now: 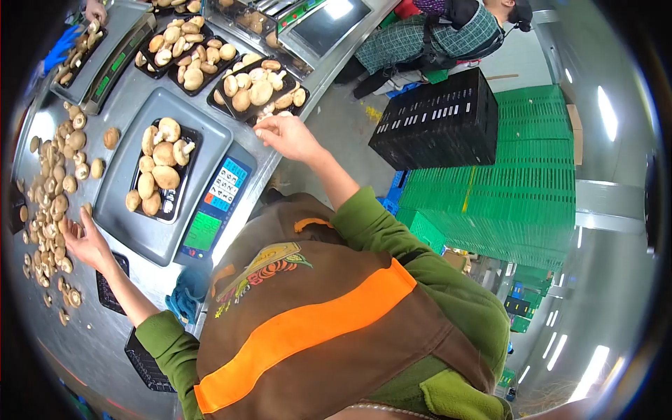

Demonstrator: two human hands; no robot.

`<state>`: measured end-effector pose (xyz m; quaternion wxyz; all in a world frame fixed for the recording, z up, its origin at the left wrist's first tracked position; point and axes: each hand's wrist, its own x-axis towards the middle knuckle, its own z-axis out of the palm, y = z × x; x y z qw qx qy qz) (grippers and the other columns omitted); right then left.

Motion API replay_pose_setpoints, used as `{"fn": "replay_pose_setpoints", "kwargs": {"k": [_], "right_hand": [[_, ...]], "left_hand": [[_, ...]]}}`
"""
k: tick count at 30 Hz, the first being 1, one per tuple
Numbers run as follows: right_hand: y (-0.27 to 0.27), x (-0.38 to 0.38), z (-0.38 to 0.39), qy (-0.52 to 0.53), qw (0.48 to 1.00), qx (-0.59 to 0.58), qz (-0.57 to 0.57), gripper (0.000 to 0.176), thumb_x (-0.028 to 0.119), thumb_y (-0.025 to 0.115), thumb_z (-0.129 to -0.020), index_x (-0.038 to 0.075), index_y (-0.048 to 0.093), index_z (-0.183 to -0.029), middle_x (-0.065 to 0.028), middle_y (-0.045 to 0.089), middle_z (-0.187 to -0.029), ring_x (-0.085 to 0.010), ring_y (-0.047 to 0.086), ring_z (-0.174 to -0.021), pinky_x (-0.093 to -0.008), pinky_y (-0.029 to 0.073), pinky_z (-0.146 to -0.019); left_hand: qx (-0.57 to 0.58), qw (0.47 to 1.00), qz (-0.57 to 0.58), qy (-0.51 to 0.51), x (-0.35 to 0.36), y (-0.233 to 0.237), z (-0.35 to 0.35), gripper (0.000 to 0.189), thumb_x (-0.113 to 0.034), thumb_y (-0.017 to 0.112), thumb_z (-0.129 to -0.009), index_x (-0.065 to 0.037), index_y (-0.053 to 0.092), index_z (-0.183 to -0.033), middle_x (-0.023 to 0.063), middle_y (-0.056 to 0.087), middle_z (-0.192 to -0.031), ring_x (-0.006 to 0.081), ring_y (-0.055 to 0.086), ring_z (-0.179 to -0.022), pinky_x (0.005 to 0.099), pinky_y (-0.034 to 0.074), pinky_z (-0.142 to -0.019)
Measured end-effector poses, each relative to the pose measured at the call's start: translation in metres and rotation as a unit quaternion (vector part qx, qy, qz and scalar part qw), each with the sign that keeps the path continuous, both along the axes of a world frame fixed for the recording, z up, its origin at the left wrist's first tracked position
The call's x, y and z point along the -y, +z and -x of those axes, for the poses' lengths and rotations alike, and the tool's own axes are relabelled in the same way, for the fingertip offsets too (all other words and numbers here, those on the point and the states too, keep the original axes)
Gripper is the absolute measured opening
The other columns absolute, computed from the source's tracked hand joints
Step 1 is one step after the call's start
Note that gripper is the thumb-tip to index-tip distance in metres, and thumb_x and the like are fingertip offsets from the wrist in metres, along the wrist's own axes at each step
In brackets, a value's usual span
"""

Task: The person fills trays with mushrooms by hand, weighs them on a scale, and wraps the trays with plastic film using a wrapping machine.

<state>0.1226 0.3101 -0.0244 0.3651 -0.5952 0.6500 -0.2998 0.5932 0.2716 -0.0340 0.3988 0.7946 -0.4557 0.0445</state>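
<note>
My left hand (pixel 87 240) is at the right edge of a long heap of loose brown mushrooms (pixel 52 203), its fingers apart and nothing visibly held. My right hand (pixel 287 136) hovers beside the filled trays at the top, fingers curled together; whatever they hold, if anything, is too small to name. Between my hands, a black tray (pixel 166 210) of mushrooms rests on the grey pan of a scale (pixel 115 175). The scale's keypad and green display (pixel 204 231) face me. A filled mushroom tray (pixel 260 91) lies nearest my right hand.
More filled trays (pixel 199 66) and a second scale (pixel 329 28) stand at the top. Empty black trays (pixel 143 360) and a blue cloth (pixel 187 292) lie near my left arm. A co-worker's blue-gloved hand (pixel 61 49) is top left. Black crates (pixel 437 122) and green crates (pixel 518 189) stand right.
</note>
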Motion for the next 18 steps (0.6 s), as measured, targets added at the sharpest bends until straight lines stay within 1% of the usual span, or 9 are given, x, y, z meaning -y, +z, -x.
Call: {"fn": "replay_pose_setpoints", "kwargs": {"k": [2, 3, 4, 5, 8, 12, 14, 16, 18], "right_hand": [[0.007, 0.001, -0.008, 0.014, 0.995, 0.081, -0.061, 0.022, 0.014, 0.062, -0.082, -0.001, 0.065, -0.098, -0.0146, 0.068, -0.083, -0.0191, 0.066, -0.074, -0.0309, 0.052, -0.068], [0.003, 0.001, -0.012, 0.027, 0.996, 0.076, -0.031, 0.02, 0.012, 0.059, -0.087, -0.003, 0.064, -0.1, -0.0078, 0.067, -0.082, -0.0112, 0.064, -0.068, -0.0253, 0.051, -0.062], [0.01, 0.003, -0.018, 0.033, 0.996, 0.067, -0.046, 0.022, 0.012, 0.059, -0.087, -0.004, 0.063, -0.102, -0.0075, 0.067, -0.083, -0.0108, 0.064, -0.069, -0.0246, 0.051, -0.064], [0.012, 0.005, -0.021, 0.044, 0.995, 0.075, -0.049, 0.022, 0.012, 0.059, -0.088, -0.004, 0.063, -0.102, -0.0072, 0.067, -0.083, -0.0106, 0.063, -0.07, -0.0244, 0.051, -0.065], [0.015, 0.011, -0.032, 0.053, 0.992, 0.108, -0.043, 0.02, 0.011, 0.058, -0.087, -0.004, 0.063, -0.099, -0.0079, 0.067, -0.081, -0.0117, 0.063, -0.069, -0.0253, 0.051, -0.065], [0.025, 0.016, -0.043, 0.041, 0.987, 0.145, -0.05, 0.017, 0.01, 0.058, -0.086, -0.003, 0.065, -0.096, -0.0075, 0.067, -0.079, -0.012, 0.063, -0.069, -0.0258, 0.052, -0.065], [0.026, 0.018, -0.056, 0.052, 0.982, 0.172, -0.054, 0.021, 0.017, 0.062, -0.089, 0.0, 0.064, -0.101, -0.0064, 0.066, -0.084, -0.0097, 0.062, -0.073, -0.0245, 0.052, -0.068], [0.029, 0.022, -0.079, 0.095, 0.99, 0.101, 0.03, 0.029, 0.025, 0.066, -0.085, 0.003, 0.064, -0.104, -0.0071, 0.064, -0.086, -0.012, 0.063, -0.073, -0.0267, 0.052, -0.067], [0.048, 0.027, -0.111, 0.099, 0.994, 0.009, 0.035, 0.043, 0.035, 0.07, -0.079, 0.006, 0.061, -0.109, -0.0081, 0.06, -0.092, -0.0173, 0.062, -0.073, -0.0315, 0.051, -0.069]], "left_hand": [[-0.138, 0.979, 0.005, -0.147, 0.01, 0.005, 0.017, 0.046, -0.028, 0.068, -0.085, 0.002, 0.057, -0.118, 0.0149, 0.062, -0.11, 0.0196, 0.06, -0.094, 0.0308, 0.049, -0.084], [-0.172, 0.965, 0.009, -0.199, 0.013, 0.011, 0.04, 0.041, -0.026, 0.066, -0.086, 0.001, 0.059, -0.116, 0.0137, 0.063, -0.107, 0.0193, 0.061, -0.094, 0.0311, 0.049, -0.084], [-0.146, 0.96, -0.041, -0.236, 0.013, 0.041, 0.073, 0.034, -0.024, 0.066, -0.086, -0.001, 0.062, -0.111, 0.0108, 0.064, -0.104, 0.0179, 0.061, -0.092, 0.0306, 0.049, -0.082], [-0.163, 0.942, -0.055, -0.288, 0.018, 0.043, 0.091, 0.03, -0.022, 0.067, -0.085, -0.003, 0.064, -0.107, 0.009, 0.065, -0.101, 0.0177, 0.061, -0.089, 0.0308, 0.049, -0.08], [-0.104, 0.919, -0.08, -0.371, 0.031, 0.065, 0.137, 0.033, -0.021, 0.067, -0.082, -0.001, 0.062, -0.107, 0.0147, 0.063, -0.098, 0.025, 0.06, -0.09, 0.0341, 0.047, -0.082], [-0.056, 0.923, -0.096, -0.368, 0.035, 0.067, 0.146, 0.033, -0.021, 0.066, -0.083, 0.001, 0.061, -0.108, 0.0142, 0.062, -0.101, 0.0249, 0.059, -0.094, 0.0346, 0.046, -0.085], [-0.119, 0.927, -0.083, -0.346, 0.029, 0.064, 0.139, 0.035, -0.023, 0.064, -0.086, -0.002, 0.061, -0.113, 0.0115, 0.063, -0.105, 0.0222, 0.059, -0.097, 0.0346, 0.045, -0.087], [-0.149, 0.931, -0.089, -0.322, 0.02, 0.058, 0.131, 0.034, -0.023, 0.063, -0.087, -0.002, 0.061, -0.114, 0.0106, 0.064, -0.105, 0.0197, 0.06, -0.097, 0.0326, 0.046, -0.086], [-0.233, 0.934, -0.07, -0.26, 0.006, 0.056, 0.122, 0.033, -0.02, 0.065, -0.086, -0.001, 0.061, -0.112, 0.0123, 0.062, -0.104, 0.0194, 0.061, -0.092, 0.0317, 0.048, -0.081]]}}
